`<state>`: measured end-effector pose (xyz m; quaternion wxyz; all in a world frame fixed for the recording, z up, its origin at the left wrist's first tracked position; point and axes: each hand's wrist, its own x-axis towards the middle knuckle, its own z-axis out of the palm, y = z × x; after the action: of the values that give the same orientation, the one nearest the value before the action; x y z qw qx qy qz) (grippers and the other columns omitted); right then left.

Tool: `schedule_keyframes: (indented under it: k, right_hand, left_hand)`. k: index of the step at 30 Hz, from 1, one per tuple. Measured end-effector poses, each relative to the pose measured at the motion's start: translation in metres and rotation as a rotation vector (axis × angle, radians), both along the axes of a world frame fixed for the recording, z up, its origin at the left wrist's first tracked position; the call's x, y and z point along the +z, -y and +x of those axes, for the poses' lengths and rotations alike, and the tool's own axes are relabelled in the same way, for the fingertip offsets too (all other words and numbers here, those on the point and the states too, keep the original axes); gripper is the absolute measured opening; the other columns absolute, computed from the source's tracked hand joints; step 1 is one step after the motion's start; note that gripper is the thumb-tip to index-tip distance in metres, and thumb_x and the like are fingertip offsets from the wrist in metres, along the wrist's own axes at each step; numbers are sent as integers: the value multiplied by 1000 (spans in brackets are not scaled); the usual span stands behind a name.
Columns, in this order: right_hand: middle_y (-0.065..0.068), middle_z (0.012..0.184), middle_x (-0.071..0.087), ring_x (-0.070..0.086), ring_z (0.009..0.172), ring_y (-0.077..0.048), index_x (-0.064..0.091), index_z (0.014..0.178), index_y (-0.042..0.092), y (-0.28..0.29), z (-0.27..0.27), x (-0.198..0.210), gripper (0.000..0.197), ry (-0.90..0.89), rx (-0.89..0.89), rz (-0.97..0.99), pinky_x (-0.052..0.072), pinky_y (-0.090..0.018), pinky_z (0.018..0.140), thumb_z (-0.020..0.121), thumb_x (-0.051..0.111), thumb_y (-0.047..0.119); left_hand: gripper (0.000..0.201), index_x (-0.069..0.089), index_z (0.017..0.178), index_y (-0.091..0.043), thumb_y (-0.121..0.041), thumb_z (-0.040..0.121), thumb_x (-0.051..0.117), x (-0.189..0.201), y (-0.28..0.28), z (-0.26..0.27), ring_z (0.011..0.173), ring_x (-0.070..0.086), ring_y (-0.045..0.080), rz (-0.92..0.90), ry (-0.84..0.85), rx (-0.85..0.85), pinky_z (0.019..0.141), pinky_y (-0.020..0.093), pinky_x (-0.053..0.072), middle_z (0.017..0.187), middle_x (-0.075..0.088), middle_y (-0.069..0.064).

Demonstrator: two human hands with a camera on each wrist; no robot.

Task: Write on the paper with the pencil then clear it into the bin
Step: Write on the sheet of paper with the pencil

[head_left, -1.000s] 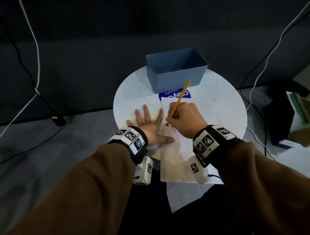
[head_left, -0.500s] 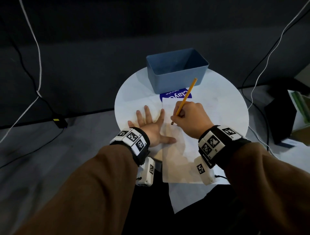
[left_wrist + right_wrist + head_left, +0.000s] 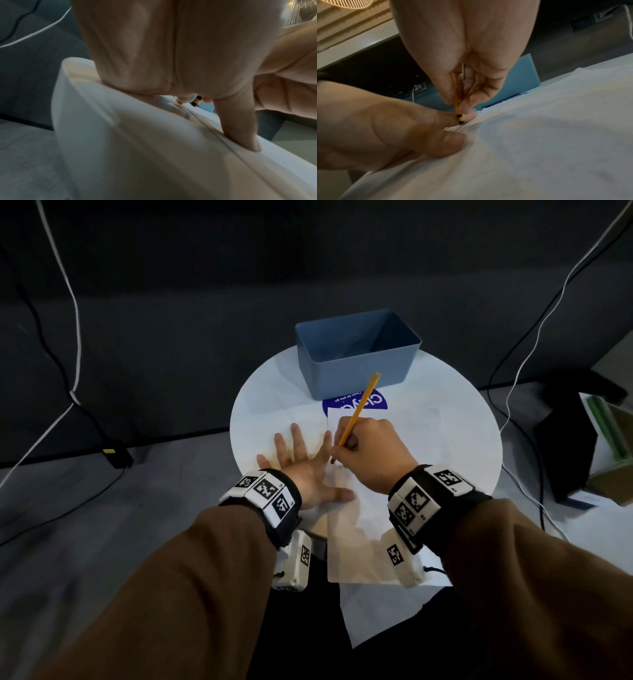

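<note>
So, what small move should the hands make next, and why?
Probably keep writing: the right hand grips the pencil with its tip at the paper, near the left edge, while the left hand lies flat, thumb on that edge. The bin holds nothing visible.

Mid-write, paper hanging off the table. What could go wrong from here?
1. The paper overhangs the round table toward the person, pinned only by the left hand at its left edge; it may slide or crease.
2. The pencil, pinched by the right hand, works beside the left index finger and may catch it.
</note>
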<state>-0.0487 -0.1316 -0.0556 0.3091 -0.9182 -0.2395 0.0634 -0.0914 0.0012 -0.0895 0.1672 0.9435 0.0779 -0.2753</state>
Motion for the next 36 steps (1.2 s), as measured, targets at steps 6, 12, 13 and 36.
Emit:
schedule_keyframes:
  k: [6, 12, 13, 36]
  right_hand:
    - [-4, 75, 65, 60, 77, -20, 62, 81, 13, 15, 8, -3, 10, 21, -119, -98, 45, -26, 64, 91, 63, 13]
    - [3, 72, 67, 62, 70, -9, 62, 81, 17, 3, -1, 0, 14, 14, -4, -16, 43, -17, 62, 94, 67, 20]
    - [2, 73, 66, 62, 71, -12, 60, 80, 18, 0, -2, -1, 15, 25, 15, -34, 44, -20, 63, 95, 65, 20]
    - [-2, 75, 69, 61, 72, -19, 63, 82, 19, 30, 7, 6, 12, 37, -290, 11, 47, -29, 66, 92, 67, 23]
  left_hand:
    - [123, -28, 150, -41, -83, 73, 58, 4, 0, -1, 140, -37, 44, 34, -19, -5, 111, 74, -7, 150, -48, 15]
    - [122, -27, 150, -42, -82, 73, 59, 0, 0, -1, 139, -37, 45, 17, 11, -5, 110, 75, -8, 150, -47, 15]
    - [123, -27, 150, -43, -82, 72, 59, 0, 1, -1, 139, -38, 45, 16, 18, -2, 110, 75, -7, 150, -47, 15]
    - [116, -28, 146, -52, -83, 73, 58, 3, 0, -4, 143, -33, 43, 15, 33, 7, 112, 72, -5, 152, -45, 11]
